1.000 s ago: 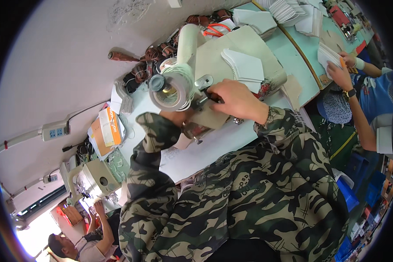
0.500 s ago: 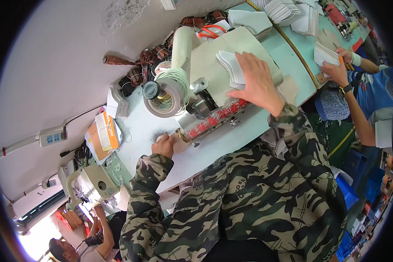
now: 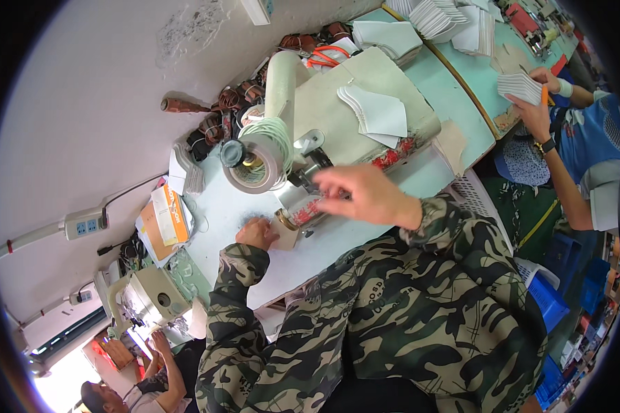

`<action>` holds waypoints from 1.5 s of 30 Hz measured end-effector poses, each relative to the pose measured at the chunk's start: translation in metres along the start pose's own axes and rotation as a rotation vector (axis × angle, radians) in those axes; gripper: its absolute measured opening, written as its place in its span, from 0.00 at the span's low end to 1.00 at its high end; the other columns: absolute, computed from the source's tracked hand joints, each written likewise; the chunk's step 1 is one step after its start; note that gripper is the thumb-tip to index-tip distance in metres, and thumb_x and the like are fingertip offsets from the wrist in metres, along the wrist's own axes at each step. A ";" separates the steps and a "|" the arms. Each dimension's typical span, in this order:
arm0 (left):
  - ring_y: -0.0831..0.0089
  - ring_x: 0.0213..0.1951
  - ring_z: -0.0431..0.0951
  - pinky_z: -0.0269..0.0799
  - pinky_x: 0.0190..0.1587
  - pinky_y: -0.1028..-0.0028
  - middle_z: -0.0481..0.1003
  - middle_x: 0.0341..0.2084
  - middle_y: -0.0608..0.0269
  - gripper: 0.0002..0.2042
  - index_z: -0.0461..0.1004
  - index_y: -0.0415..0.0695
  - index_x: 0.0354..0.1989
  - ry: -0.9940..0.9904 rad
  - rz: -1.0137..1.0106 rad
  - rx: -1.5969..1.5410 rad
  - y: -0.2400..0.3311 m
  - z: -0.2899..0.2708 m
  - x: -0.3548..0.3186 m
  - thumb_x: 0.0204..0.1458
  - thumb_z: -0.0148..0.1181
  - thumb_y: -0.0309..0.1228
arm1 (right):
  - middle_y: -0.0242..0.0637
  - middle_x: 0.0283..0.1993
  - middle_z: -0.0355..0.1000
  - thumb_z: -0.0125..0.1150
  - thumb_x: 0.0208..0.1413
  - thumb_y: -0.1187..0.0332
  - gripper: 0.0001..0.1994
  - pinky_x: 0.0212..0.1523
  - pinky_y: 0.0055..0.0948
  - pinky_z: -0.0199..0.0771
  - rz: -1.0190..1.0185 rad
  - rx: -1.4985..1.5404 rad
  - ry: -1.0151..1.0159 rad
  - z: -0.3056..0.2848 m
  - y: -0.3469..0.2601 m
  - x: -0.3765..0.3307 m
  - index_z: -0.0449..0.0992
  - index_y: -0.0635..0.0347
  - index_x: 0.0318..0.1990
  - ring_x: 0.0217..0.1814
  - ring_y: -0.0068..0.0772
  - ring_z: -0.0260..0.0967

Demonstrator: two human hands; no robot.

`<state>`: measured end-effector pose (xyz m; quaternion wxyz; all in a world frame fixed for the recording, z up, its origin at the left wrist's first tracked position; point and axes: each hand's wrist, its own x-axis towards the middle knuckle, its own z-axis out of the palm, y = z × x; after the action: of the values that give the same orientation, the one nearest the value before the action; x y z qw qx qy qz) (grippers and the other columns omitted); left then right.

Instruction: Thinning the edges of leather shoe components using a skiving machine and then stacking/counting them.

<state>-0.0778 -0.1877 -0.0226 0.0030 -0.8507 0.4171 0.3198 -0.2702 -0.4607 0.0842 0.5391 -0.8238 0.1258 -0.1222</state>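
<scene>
A cream sewing machine (image 3: 365, 89) lies across the pale green table (image 3: 220, 206), with its thread-wrapped handwheel (image 3: 251, 162) facing me. A small stack of white cut pieces (image 3: 375, 113) rests on top of the machine. My left hand (image 3: 257, 233) is curled on the table by the machine's front end, its fingers on a small tan piece (image 3: 286, 238). My right hand (image 3: 365, 196) is blurred, fingers spread, and hovers over the machine's red-patterned front edge (image 3: 396, 157) with nothing in it. Both sleeves are camouflage.
Another tan piece (image 3: 451, 141) lies right of the machine. Stacks of white pieces (image 3: 393, 34) sit at the back. A co-worker's hands (image 3: 530, 89) hold white pieces at the right. An orange box (image 3: 169, 217), a power strip (image 3: 83, 224) and a second machine (image 3: 148, 296) are at the left.
My right hand has come down from the white stack on the machine top to the machine's front edge. My left hand has stayed by the front end, now touching a tan piece.
</scene>
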 end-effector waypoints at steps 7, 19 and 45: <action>0.57 0.37 0.78 0.74 0.38 0.62 0.74 0.34 0.61 0.13 0.75 0.47 0.37 0.227 0.103 -0.009 0.009 0.011 -0.002 0.43 0.67 0.36 | 0.40 0.38 0.75 0.67 0.49 0.69 0.14 0.37 0.32 0.73 -0.290 -0.138 0.255 -0.008 -0.047 -0.007 0.76 0.64 0.42 0.35 0.35 0.73; 0.60 0.29 0.74 0.68 0.38 0.63 0.73 0.26 0.59 0.08 0.74 0.48 0.32 0.537 0.350 0.299 -0.017 0.016 -0.013 0.45 0.64 0.34 | 0.40 0.28 0.71 0.66 0.48 0.66 0.11 0.42 0.39 0.66 -0.600 0.026 0.329 -0.004 -0.104 0.081 0.73 0.60 0.36 0.33 0.44 0.71; 0.52 0.35 0.79 0.73 0.38 0.55 0.77 0.33 0.53 0.16 0.74 0.50 0.43 0.145 -0.190 0.327 0.000 -0.028 0.017 0.51 0.58 0.46 | 0.35 0.39 0.73 0.65 0.45 0.70 0.12 0.41 0.41 0.68 -0.273 -0.786 0.366 -0.060 0.026 0.024 0.77 0.55 0.39 0.41 0.44 0.69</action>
<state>-0.0548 -0.2071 -0.0099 0.1410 -0.8953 0.3806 0.1839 -0.2695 -0.5306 0.0849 0.1335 -0.9398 0.1460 -0.2787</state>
